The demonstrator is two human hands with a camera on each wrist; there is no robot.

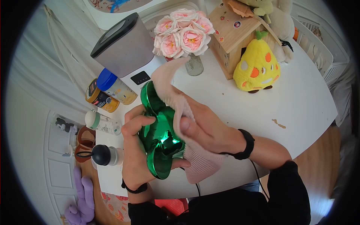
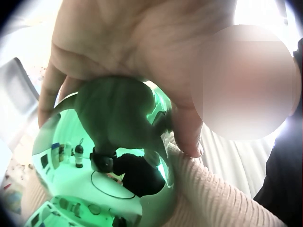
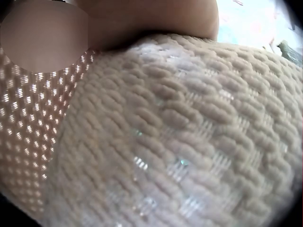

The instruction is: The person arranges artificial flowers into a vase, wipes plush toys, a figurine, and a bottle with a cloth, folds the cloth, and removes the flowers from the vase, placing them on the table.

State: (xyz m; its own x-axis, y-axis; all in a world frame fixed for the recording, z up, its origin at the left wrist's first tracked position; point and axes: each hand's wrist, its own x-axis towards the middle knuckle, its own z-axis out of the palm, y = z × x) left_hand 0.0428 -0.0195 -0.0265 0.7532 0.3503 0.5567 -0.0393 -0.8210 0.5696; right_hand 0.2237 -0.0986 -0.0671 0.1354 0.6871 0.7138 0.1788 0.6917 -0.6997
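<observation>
My left hand [image 1: 137, 150] grips a shiny green mirrored object [image 1: 163, 125] with a rounded body and two ear-like lobes, fingers on one side and thumb on the other. In the left wrist view, the palm lies over the glossy green body [image 2: 109, 123], which reflects the room. My right hand [image 1: 208, 125] holds a pale pink ribbed cloth [image 1: 202, 167] against the object's right side, thumb on top of the fabric. One end of the cloth rises towards the flowers; the other hangs below the hand. The cloth's bumpy weave [image 3: 180, 127] fills most of the right wrist view.
On the white table [image 1: 247, 116], pink flowers [image 1: 183, 33] stand in a glass vase, beside a wooden house [image 1: 234, 32] and a yellow pear plush [image 1: 258, 67]. A grey-and-white appliance [image 1: 123, 48], a blue-lidded container [image 1: 116, 86], a yellow can [image 1: 101, 97] and bottles [image 1: 105, 155] line the left.
</observation>
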